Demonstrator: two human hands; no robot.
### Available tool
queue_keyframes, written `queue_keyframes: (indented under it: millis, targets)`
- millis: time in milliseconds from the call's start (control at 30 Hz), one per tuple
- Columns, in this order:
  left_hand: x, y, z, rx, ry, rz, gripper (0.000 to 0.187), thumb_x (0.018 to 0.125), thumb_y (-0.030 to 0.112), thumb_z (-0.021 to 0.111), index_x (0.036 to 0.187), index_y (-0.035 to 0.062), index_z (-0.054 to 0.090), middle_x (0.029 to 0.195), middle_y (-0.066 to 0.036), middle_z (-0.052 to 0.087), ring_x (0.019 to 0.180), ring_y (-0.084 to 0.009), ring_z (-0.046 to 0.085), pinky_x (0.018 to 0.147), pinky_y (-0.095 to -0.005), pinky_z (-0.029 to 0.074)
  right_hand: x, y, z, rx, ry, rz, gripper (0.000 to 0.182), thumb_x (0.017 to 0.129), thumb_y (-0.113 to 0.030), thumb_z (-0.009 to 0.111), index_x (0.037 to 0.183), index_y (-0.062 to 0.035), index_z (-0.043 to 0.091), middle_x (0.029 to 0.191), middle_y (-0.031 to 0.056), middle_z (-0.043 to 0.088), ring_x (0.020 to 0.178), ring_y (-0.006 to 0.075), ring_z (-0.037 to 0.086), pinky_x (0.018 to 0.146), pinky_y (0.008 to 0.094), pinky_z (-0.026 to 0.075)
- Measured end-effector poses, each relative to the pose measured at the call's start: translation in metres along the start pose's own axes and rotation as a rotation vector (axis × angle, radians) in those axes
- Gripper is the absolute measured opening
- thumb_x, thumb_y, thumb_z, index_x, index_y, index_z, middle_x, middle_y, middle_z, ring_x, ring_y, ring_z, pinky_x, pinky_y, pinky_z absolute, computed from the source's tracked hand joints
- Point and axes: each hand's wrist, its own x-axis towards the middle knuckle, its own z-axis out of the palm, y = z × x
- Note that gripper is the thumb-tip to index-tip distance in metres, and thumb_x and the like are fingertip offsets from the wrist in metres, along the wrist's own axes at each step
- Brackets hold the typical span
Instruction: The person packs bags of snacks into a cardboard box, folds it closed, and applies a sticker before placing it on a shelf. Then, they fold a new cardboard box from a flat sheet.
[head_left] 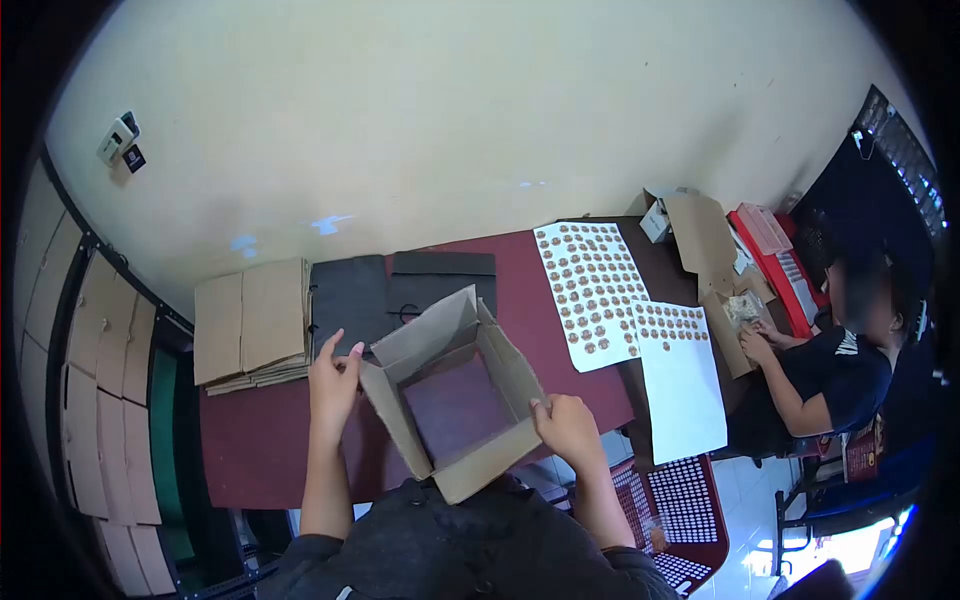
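1. Right hand [570, 428] pinching near flap of open cardboard box [455, 392], at table's [255, 450] near edge.
2. Left hand [333, 378] open, fingertips on box's left corner.
3. Beyond: flat cardboard stack [250, 322], black folders [400, 285], sticker sheets [590, 295].
4. Far right: seated co-worker [835, 370].

- the box [455, 395] stands open on the near edge of the table [250, 440], directly before the person.
- left hand [333, 378] touches the box's left flap; right hand [567, 425] rests on its near right wall.
- flat cartons [250, 322] lie stacked behind and left of the box.
- folders [400, 285] lie behind the box, right of the cartons.
- sticker sheets [592, 290] lie right of the box; one sheet [682, 375] overhangs the table's near right edge.
- a co-worker [835, 370] sits at the far right end, hands on another carton [725, 320].
- a chair [680, 510] stands right of the person, below the sheets.
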Motion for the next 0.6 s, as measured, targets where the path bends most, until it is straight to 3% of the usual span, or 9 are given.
queue_keyframes:
  millis: [33, 67, 100, 167, 200, 333, 400, 533, 600]
  targets:
    - [-0.003, 0.016, -0.002, -0.165, -0.038, -0.103, 0.039, 0.094, 0.018, 0.055, 0.127, -0.003, 0.051, 0.08, -0.019, 0.068, 0.075, -0.0206, 0.067, 0.073, -0.031, 0.052, 0.0, -0.002, -0.005, -0.024, -0.08, 0.012, 0.039, 0.087, -0.029, 0.053, 0.08, 0.0078, 0.064, 0.079, 0.0304, 0.062, 0.08, 0.0455, 0.061, 0.076, 0.051, 0.048]
    - [-0.004, 0.01, 0.004, -0.429, -0.132, -0.192, 0.051, 0.096, 0.015, 0.051, 0.142, 0.0037, 0.032, 0.098, -0.016, 0.065, 0.08, -0.0148, 0.065, 0.074, -0.0281, 0.052, 0.006, 0.016, 0.007, -0.076, 0.001, -0.039, 0.038, 0.083, -0.028, 0.055, 0.068, 0.0052, 0.065, 0.066, 0.0244, 0.062, 0.066, 0.04, 0.063, 0.067, 0.0465, 0.049]
    - [-0.01, 0.008, 0.014, -0.44, -0.144, -0.18, 0.051, 0.096, 0.015, 0.051, 0.142, 0.0037, 0.032, 0.098, -0.016, 0.065, 0.08, -0.0148, 0.065, 0.074, -0.0281, 0.052, 0.007, 0.017, 0.001, -0.08, 0.018, -0.029, 0.038, 0.083, -0.028, 0.055, 0.068, 0.0052, 0.065, 0.066, 0.0244, 0.062, 0.066, 0.04, 0.063, 0.067, 0.0465, 0.049]
    - [-0.029, 0.006, 0.036, -0.676, 0.039, 0.091, 0.063, 0.097, 0.012, 0.048, 0.148, 0.0112, 0.012, 0.126, -0.017, 0.05, 0.083, -0.0188, 0.064, 0.076, -0.0298, 0.052, 0.008, 0.017, -0.015, 0.145, -0.367, 0.059, 0.039, 0.082, -0.029, 0.053, 0.067, 0.0052, 0.065, 0.058, 0.0166, 0.062, 0.059, 0.0304, 0.064, 0.063, 0.043, 0.05]
    - [-0.038, 0.004, 0.042, -0.723, 0.0, 0.085, 0.075, 0.096, 0.01, 0.048, 0.148, 0.0166, -0.005, 0.143, -0.018, 0.029, 0.097, -0.0217, 0.06, 0.081, -0.0311, 0.051, 0.009, 0.018, -0.015, 0.21, -0.46, 0.074, 0.042, 0.081, -0.031, 0.05, 0.063, 0.0046, 0.064, 0.054, 0.0097, 0.061, 0.053, 0.0218, 0.063, 0.06, 0.039, 0.049]
    - [-0.065, 0.006, 0.077, -0.775, -0.042, 0.038, 0.081, 0.093, 0.009, 0.052, 0.148, 0.0168, -0.006, 0.145, -0.018, 0.024, 0.114, -0.0253, 0.05, 0.092, -0.0371, 0.046, 0.01, 0.031, -0.006, 0.172, -0.463, -0.011, 0.043, 0.082, -0.032, 0.048, 0.06, 0.0026, 0.062, 0.054, 0.009, 0.061, 0.053, 0.0207, 0.061, 0.058, 0.0361, 0.048]
    - [-0.07, 0.005, 0.085, -0.736, -0.135, 0.066, 0.083, 0.088, 0.007, 0.055, 0.148, 0.0137, -0.002, 0.146, -0.018, 0.02, 0.126, -0.029, 0.038, 0.101, -0.0441, 0.037, 0.011, 0.039, -0.003, 0.204, -0.569, -0.051, 0.043, 0.083, -0.032, 0.047, 0.059, 0.0003, 0.062, 0.055, 0.0077, 0.06, 0.053, 0.0196, 0.058, 0.058, 0.0347, 0.046]
    - [-0.07, 0.01, 0.091, -0.53, -0.11, 0.225, 0.08, 0.084, 0.002, 0.053, 0.147, 0.0056, 0.004, 0.146, -0.019, 0.022, 0.13, -0.0327, 0.033, 0.109, -0.0468, 0.026, 0.011, 0.046, 0.0, 0.239, -0.574, -0.077, 0.042, 0.083, -0.032, 0.046, 0.059, -0.0012, 0.062, 0.056, 0.0066, 0.06, 0.053, 0.0192, 0.056, 0.057, 0.0342, 0.045]
    - [-0.06, 0.011, 0.09, -0.481, -0.082, 0.259, 0.079, 0.083, 0.001, 0.053, 0.146, 0.0052, 0.006, 0.146, -0.019, 0.022, 0.131, -0.0326, 0.032, 0.109, -0.0464, 0.025, 0.009, 0.043, -0.005, 0.254, -0.599, -0.105, 0.043, 0.084, -0.032, 0.045, 0.059, -0.0015, 0.062, 0.056, 0.006, 0.059, 0.052, 0.0192, 0.056, 0.056, 0.0339, 0.044]
